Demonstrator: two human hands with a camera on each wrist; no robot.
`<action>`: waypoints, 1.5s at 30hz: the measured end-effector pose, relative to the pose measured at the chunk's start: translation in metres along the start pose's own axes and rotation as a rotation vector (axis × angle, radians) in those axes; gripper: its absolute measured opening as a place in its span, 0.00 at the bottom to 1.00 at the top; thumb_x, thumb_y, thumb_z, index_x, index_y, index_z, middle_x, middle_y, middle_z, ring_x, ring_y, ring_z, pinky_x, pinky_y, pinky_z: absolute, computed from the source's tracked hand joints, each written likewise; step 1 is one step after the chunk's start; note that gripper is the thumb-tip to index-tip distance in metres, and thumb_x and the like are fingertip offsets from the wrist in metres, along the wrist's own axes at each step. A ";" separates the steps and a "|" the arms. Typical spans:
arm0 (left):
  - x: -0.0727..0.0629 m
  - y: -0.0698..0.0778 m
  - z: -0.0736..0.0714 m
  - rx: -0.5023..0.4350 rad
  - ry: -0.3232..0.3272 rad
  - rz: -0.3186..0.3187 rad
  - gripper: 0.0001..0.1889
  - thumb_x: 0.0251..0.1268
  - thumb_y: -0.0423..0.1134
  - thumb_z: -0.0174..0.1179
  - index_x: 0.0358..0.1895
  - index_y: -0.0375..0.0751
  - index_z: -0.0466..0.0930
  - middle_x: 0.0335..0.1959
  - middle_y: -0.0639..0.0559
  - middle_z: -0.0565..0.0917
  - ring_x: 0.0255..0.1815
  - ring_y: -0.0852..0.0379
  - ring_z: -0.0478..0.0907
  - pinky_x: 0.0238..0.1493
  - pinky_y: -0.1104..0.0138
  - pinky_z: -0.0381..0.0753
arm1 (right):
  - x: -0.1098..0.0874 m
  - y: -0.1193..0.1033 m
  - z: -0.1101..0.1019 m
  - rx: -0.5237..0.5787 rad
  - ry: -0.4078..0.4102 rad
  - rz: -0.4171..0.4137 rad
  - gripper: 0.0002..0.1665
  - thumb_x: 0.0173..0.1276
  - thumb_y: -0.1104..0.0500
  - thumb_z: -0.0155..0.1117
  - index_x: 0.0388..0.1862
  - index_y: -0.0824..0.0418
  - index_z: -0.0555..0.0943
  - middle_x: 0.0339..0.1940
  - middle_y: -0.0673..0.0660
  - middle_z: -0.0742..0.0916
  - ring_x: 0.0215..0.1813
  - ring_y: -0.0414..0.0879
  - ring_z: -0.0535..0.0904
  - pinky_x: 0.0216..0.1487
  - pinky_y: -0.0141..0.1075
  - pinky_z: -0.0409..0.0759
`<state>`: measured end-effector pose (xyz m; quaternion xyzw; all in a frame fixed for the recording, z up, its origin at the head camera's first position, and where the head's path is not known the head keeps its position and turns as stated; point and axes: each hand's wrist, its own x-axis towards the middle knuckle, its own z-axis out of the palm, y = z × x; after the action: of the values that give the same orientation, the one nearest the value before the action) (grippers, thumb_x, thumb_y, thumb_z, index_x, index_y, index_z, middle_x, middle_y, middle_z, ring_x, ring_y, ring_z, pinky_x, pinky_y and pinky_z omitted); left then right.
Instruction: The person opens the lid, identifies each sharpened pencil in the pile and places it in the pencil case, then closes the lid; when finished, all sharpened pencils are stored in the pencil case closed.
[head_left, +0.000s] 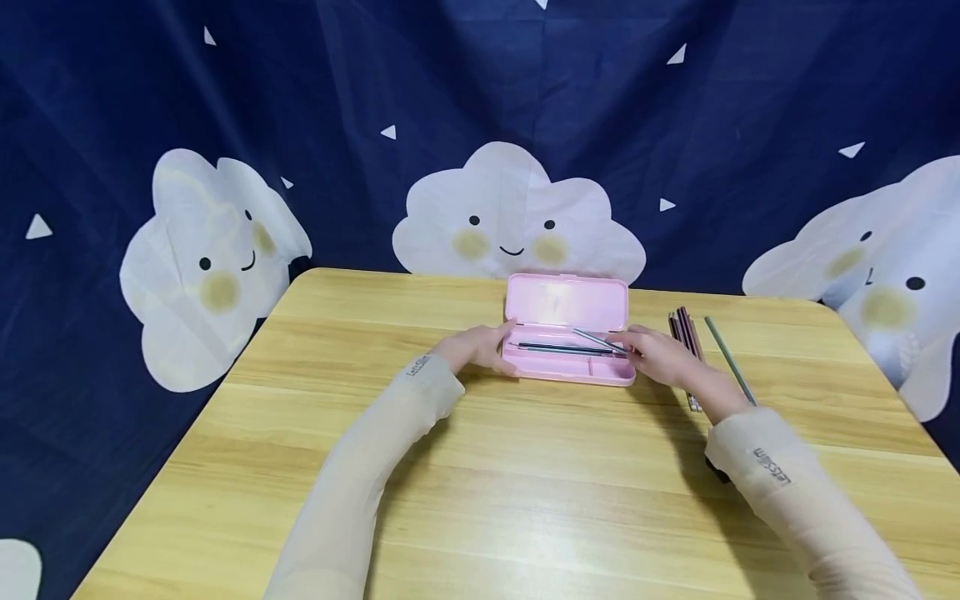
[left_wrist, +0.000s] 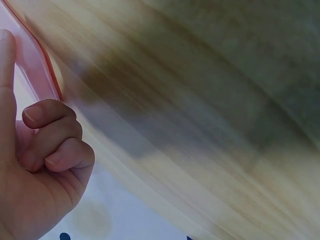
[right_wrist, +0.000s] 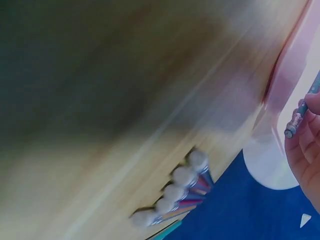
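Left fingers (left_wrist: 52, 137) grip left end of pencil case (head_left: 555, 364), likely steadying it, contact part-hidden. Right fingers (right_wrist: 314, 103) pinch pencil (head_left: 595, 339) near one end, its length free above case's right side.

Central cloud (head_left: 517, 208): white print with two black eyes, yellow cheek spots and a curved smile. Behind it and to both sides spreads the dark blue backdrop (head_left: 337, 50), softly creased. Left of the central cloud, a second cloud (head_left: 180, 292) with a similar face is bent by the folds; to its right, a third cloud (head_left: 795, 262) runs off the picture's edge. Small white triangles are scattered around the central cloud, one to its upper left (head_left: 388, 132), another just beyond its right side (head_left: 667, 204). Below it extends the wood-grained table (head_left: 525, 517), its far edge overlapping the cloud's base.
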<state>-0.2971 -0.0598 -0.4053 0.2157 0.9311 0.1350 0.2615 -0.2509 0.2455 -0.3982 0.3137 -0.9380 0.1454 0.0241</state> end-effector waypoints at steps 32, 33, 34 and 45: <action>-0.002 -0.001 0.001 -0.013 0.010 -0.008 0.56 0.48 0.62 0.63 0.73 0.54 0.33 0.68 0.36 0.59 0.67 0.47 0.59 0.66 0.59 0.58 | 0.059 -0.014 0.027 0.029 -0.062 -0.015 0.20 0.58 0.76 0.52 0.47 0.65 0.82 0.27 0.56 0.80 0.30 0.47 0.72 0.38 0.43 0.76; -0.002 -0.001 0.002 -0.009 0.011 -0.004 0.56 0.48 0.62 0.63 0.73 0.54 0.33 0.68 0.36 0.59 0.67 0.47 0.59 0.66 0.59 0.58 | 0.060 -0.014 0.028 0.029 -0.066 -0.019 0.20 0.58 0.76 0.52 0.47 0.64 0.82 0.28 0.56 0.80 0.30 0.47 0.73 0.39 0.43 0.76; -0.002 -0.001 0.002 -0.005 0.013 -0.002 0.56 0.48 0.62 0.63 0.73 0.53 0.34 0.68 0.36 0.59 0.67 0.47 0.59 0.66 0.59 0.58 | 0.061 -0.015 0.028 0.029 -0.072 -0.021 0.20 0.59 0.76 0.52 0.47 0.64 0.82 0.28 0.56 0.80 0.31 0.47 0.73 0.40 0.43 0.76; 0.000 -0.003 0.002 -0.003 0.020 0.015 0.57 0.47 0.62 0.63 0.73 0.54 0.33 0.67 0.35 0.60 0.66 0.46 0.60 0.65 0.59 0.60 | 0.065 -0.021 0.029 0.046 -0.135 0.010 0.21 0.59 0.75 0.52 0.48 0.62 0.82 0.30 0.55 0.79 0.34 0.48 0.74 0.43 0.43 0.75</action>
<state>-0.2974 -0.0617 -0.4078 0.2207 0.9318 0.1406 0.2513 -0.2893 0.1828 -0.4115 0.3186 -0.9355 0.1453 -0.0472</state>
